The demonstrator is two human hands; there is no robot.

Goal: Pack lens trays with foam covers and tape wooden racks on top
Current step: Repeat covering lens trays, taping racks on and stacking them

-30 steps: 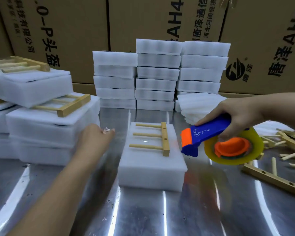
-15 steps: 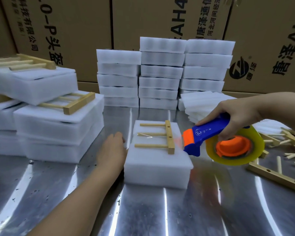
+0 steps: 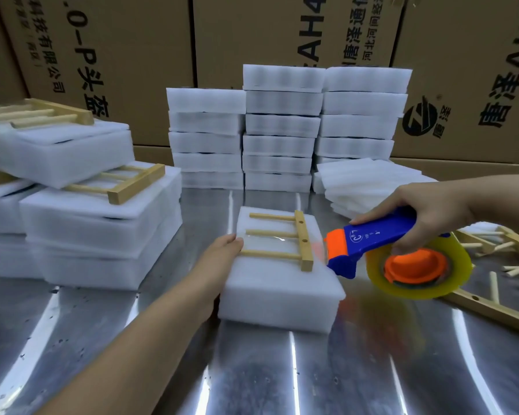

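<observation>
While the left hand (image 3: pixel 222 254) braces the left edge of the foam block (image 3: pixel 282 290) in the middle of the counter (image 3: pixel 252 369), gripping or just pressing I cannot tell, and the right hand (image 3: pixel 432 209) clasps the tape dispenser (image 3: pixel 399 256) beside the wooden rack (image 3: pixel 303 239) lying on top, tape should probably cross the rack's pegs flat and taut.

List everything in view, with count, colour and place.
white foam-wrapped tray pack: one, white, table centre.
pale wooden three-dowel rack: one, tan, atop that pack.
blue-and-orange tape dispenser: one, yellowish roll, right of pack.
stacked white foam trays: three stacks, white, at back.
loose white foam sheets: one pile, white, back right.
finished foam packs with racks: several, white, left.
loose wooden rack parts: many, tan, right.
brown cardboard boxes: several, brown, behind.
shiny metal table: one, silver, underneath.
left grip: bare, touches pack's left edge.
right grip: bare, holds dispenser.
</observation>
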